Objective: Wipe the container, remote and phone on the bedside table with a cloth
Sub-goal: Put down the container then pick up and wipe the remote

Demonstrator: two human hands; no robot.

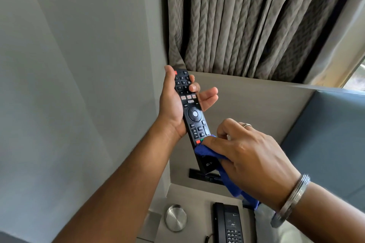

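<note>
Two bare hands raised above grey bedside table (pixel 199 191): left hand (pixel 173 108) clasps long black button-faced remote (pixel 192 118); right hand (pixel 248 156) pinches crumpled blue cloth (pixel 201 149) against the remote's lower end. Round brushed-metal lidded container (pixel 175 217) and black corded phone (pixel 227 223) rest on table.

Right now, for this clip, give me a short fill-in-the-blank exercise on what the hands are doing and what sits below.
1. The left hand holds the ____ up, buttons facing the camera.
2. The right hand presses a ____ cloth against its lower end.
3. On the bedside table below, the phone lies to the ____ of the round metal container.

Missing words: remote; blue; right
</note>
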